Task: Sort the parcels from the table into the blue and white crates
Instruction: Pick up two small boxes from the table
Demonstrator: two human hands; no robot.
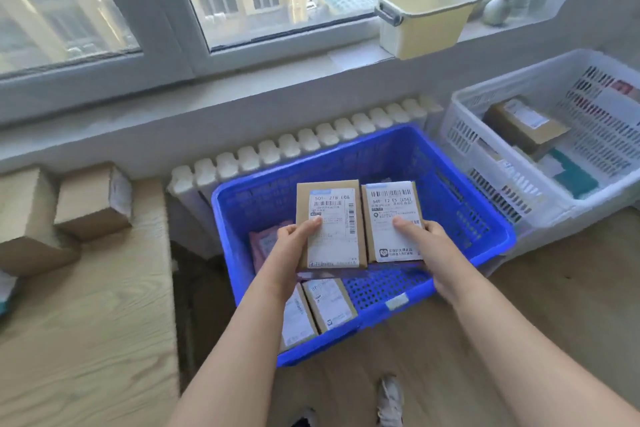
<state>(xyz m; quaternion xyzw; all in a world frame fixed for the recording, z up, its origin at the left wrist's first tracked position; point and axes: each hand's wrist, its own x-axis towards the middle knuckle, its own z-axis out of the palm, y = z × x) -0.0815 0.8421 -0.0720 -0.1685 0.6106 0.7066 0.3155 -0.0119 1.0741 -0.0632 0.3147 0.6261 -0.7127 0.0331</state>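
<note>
My left hand (289,253) grips a small brown parcel (334,215) with a white label, thumb on top. Beside it, my right hand (438,253) holds a second labelled parcel (391,211) the same way. Both parcels hover side by side above the blue crate (485,239) on the floor. Inside the blue crate lie two labelled boxes (329,302) at the near left and a pink packet (265,246). The white crate (485,156) stands to the right and holds a brown box (524,125) and flat packets.
The wooden table (86,322) at the left carries two brown cartons (91,204) near its back edge. A white radiator (311,146) runs behind the blue crate. A cream tub (426,17) sits on the windowsill. My shoe (389,399) is on the wooden floor.
</note>
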